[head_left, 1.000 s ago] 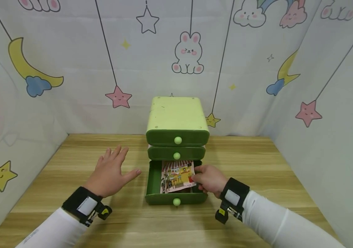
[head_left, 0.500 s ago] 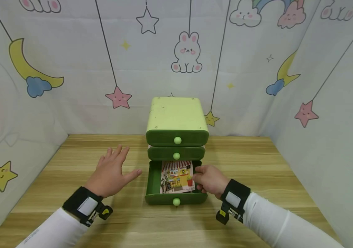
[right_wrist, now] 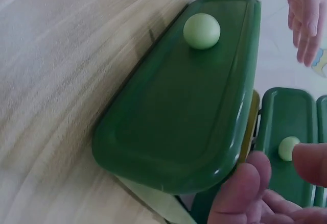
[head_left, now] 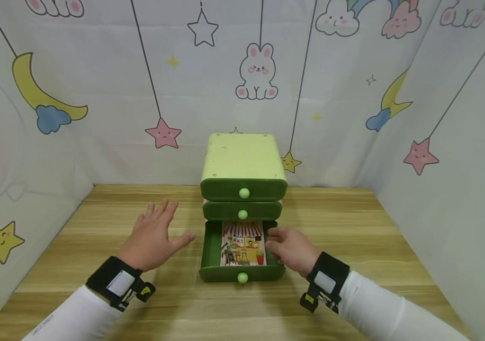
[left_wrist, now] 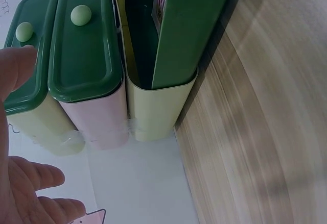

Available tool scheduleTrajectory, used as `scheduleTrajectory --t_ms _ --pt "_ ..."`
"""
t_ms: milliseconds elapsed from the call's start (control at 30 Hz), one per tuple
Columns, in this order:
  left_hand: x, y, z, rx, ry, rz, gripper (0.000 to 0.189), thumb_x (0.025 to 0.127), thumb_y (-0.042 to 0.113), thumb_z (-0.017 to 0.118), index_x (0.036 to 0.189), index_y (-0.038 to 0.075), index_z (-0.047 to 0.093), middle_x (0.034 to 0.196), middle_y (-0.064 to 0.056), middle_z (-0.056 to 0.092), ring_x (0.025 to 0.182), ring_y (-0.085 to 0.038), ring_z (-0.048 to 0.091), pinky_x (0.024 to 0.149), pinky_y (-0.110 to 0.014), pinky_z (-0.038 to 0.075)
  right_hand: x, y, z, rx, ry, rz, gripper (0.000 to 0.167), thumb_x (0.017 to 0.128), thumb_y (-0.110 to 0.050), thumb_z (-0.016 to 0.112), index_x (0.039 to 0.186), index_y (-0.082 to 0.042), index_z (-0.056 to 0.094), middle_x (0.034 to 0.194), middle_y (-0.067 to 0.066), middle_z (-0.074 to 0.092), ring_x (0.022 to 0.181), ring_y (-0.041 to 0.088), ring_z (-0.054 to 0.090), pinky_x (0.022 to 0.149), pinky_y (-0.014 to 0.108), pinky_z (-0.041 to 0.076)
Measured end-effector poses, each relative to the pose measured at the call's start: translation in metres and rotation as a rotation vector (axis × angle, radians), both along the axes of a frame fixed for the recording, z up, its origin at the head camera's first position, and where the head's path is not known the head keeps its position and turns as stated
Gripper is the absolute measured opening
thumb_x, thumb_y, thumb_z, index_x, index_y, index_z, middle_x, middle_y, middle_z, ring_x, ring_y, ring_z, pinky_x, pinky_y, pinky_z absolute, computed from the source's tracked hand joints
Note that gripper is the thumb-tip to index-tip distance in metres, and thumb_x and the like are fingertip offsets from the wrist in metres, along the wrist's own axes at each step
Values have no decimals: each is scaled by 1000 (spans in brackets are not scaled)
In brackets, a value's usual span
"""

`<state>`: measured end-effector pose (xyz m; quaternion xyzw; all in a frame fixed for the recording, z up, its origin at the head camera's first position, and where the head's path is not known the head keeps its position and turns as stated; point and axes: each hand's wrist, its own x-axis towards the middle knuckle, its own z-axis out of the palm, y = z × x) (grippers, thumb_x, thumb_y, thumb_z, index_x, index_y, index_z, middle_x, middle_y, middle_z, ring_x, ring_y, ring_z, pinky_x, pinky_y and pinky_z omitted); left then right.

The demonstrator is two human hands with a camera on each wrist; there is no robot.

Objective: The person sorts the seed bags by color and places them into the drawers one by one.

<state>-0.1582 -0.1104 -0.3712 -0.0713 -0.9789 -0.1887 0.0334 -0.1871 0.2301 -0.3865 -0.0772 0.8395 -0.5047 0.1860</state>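
Note:
An illustrated card [head_left: 242, 244] with a striped awning and shop scene lies in the pulled-out bottom drawer [head_left: 242, 273] of a small three-drawer cabinet [head_left: 244, 156]. My right hand [head_left: 293, 250] is at the drawer's right side, its fingers loosely bent over the side wall. In the right wrist view the thumb [right_wrist: 311, 164] stands apart from the fingers, with nothing between them. Off to the left, my left hand [head_left: 150, 239] is spread above the table, touching nothing. The card shows only as a sliver [left_wrist: 160, 2] in the left wrist view.
Above the pulled-out drawer, the top drawer [head_left: 264, 189] and middle drawer [head_left: 264, 210] are closed, each with a round pale green knob. The cabinet stands on a wood-grain table [head_left: 332, 213], with a printed cloth [head_left: 119, 94] behind and at both sides.
The card has gone from tilted at my right fingertips to lying in the drawer, sliding slightly back. My right fingers have let it go. The left hand stays in place.

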Motion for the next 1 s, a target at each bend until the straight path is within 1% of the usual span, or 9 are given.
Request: scheduleTrajectory --t_ms 67,200,300,400,467,600,700,833,1000 --pt "0 0 1 3 2 -2 106 97 76 54 166 0 27 170 -33 20 155 -63 10 121 -80 12 5 -1 1 -3 34 -25 44 106 -12 60 145 8 55 125 17 70 86 20 62 73 35 56" --pt "0 0 3 9 6 -6 105 97 74 56 165 0 27 170 -33 20 155 -64 9 121 -80 12 16 -1 4 14 76 -51 34 105 -16 65 133 2 65 112 10 73 87 19 65 71 32 54" --pt "0 0 3 7 10 -7 103 98 70 59 165 -1 27 170 -34 21 155 -64 9 121 -80 13 24 0 7 36 94 -31 28 104 -20 67 124 -1 70 105 7 74 84 18 65 70 31 54" --pt "-1 0 5 3 24 -8 102 98 67 61 166 -1 25 170 -34 21 155 -63 9 121 -79 13 33 1 8 47 102 16 23 104 -23 68 115 -3 74 101 6 77 80 16 64 69 31 54" --pt "-3 2 7 0 40 -12 101 99 65 61 166 -2 24 170 -33 22 155 -63 10 122 -78 14 40 0 7 42 89 58 22 103 -25 68 110 -5 76 98 6 78 77 16 64 66 31 54" --pt "-8 7 14 -3 75 -24 100 99 62 63 166 -2 23 170 -33 22 156 -61 12 124 -76 14 52 -3 -1 27 50 147 27 102 -30 69 104 -5 77 90 1 76 71 15 62 60 29 50" --pt "-13 13 21 -5 103 -36 101 98 60 65 167 -1 21 171 -31 21 157 -59 13 126 -73 14 59 -7 -11 26 31 186 31 102 -33 69 96 -5 78 81 -1 72 65 13 58 54 27 44" --pt "-21 22 29 0 144 -62 102 97 60 67 167 1 21 173 -27 18 159 -56 11 128 -70 13 63 -12 -23 41 20 191 35 102 -36 69 86 -6 78 68 -4 63 58 10 51 50 25 39" --pt "-31 36 40 7 182 -103 104 96 61 67 169 6 18 175 -23 16 161 -52 9 131 -65 10 63 -17 -36 62 25 174 34 100 -36 72 90 -5 81 61 -7 56 55 8 49 51 24 39"
